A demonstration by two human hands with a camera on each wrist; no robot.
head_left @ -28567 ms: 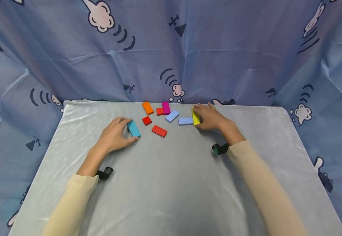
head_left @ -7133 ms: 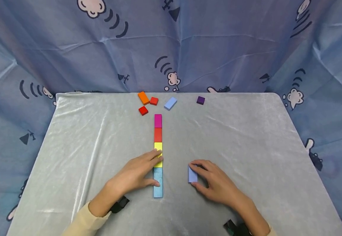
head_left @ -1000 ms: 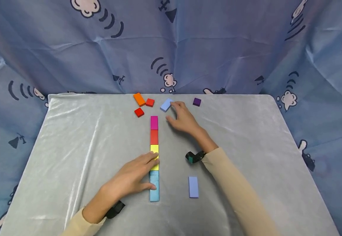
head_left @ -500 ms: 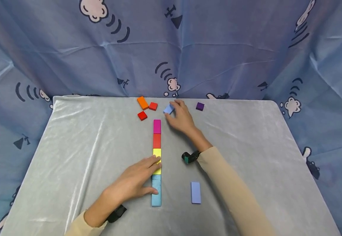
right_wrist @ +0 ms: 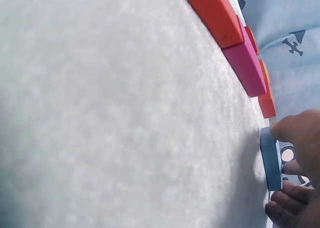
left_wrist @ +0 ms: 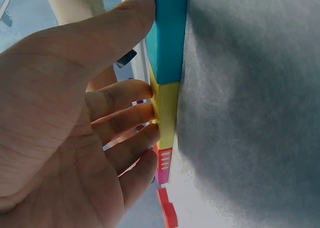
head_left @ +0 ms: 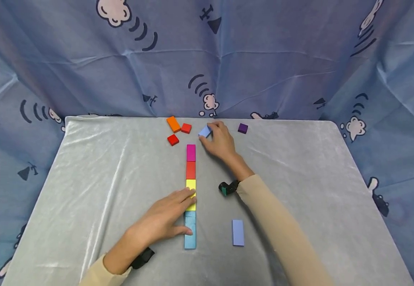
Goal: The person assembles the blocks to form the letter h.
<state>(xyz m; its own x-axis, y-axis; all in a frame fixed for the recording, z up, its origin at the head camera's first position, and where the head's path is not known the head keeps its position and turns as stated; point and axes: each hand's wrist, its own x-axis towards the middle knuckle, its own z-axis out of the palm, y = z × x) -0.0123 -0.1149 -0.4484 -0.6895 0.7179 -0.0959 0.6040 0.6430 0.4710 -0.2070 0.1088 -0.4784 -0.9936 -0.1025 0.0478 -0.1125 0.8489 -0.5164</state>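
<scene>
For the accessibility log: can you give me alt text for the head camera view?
A person's right hand grips a light blue block at the far edge of a grey table, while the left hand rests against a straight row of magenta, red, yellow and teal blocks. Loose blocks lie nearby.

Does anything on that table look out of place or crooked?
One periwinkle block lies alone beside the near end of the colour row, apart from it. The orange block at the far edge sits askew. Nothing looks damaged or spilled.
</scene>
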